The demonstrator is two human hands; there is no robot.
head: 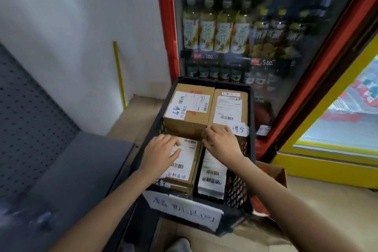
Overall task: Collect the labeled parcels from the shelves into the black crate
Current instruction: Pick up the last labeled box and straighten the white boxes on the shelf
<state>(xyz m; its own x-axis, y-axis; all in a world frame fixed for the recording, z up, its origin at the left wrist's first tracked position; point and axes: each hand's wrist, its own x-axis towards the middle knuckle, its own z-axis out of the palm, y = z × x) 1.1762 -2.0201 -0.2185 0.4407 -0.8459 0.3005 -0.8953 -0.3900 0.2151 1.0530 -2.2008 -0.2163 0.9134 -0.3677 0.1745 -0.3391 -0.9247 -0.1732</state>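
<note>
Four parcels sit in the crate [250, 108], which stands on the floor before a drinks fridge [266, 26]. Going from the left: the grey shelf [67, 165] beside it shows no parcel. The left hand [161, 151] lies flat, fingers spread, on the near-left box [184, 168], pressing rather than gripping. The right hand [222, 139], fingers loosely curled, rests where the far-right box [229, 108] meets the white bag [212, 178]; whether it grips anything, I cannot tell. Parcels are probably being settled; next, both hands should lift clear and seek more.
</note>
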